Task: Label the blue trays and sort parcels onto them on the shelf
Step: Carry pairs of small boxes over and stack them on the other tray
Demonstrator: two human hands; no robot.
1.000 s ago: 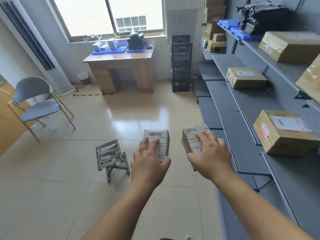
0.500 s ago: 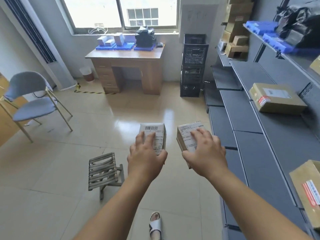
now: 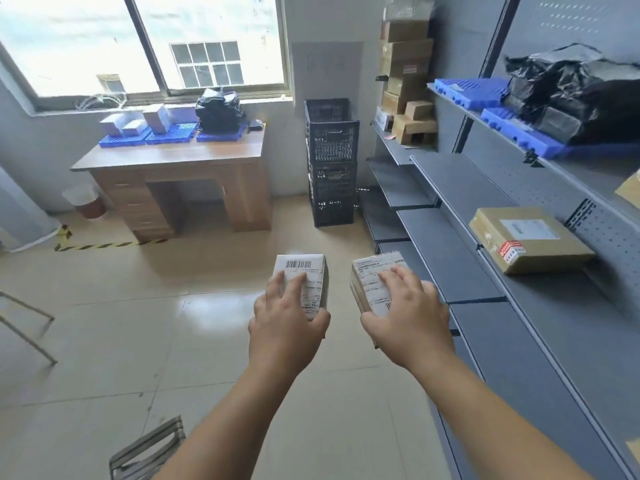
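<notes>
Now your left hand (image 3: 287, 327) grips a white parcel (image 3: 304, 278); your right hand (image 3: 408, 320) grips a labelled parcel (image 3: 372, 282); fingers (image 3: 393, 278) curl over both beside the shelf (image 3: 450, 258).

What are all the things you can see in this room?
desk: one, wooden brown, under the window
shelving: one, grey, along the right
white parcel: one, white, barcode label, in left hand
brown parcel: one, brown, white label, in right hand
blue trays: five, blue, three on desk, two on upper shelf
cardboard box: one, brown, on second shelf
black bags: two heaps, black, on desk and upper shelf
crates: three, black, stacked beside shelving
stacked cartons: several, brown, far end of shelving
stool: one, grey, bottom left
left hand: one, fingers curled round white parcel
right hand: one, fingers curled round brown parcel
</notes>
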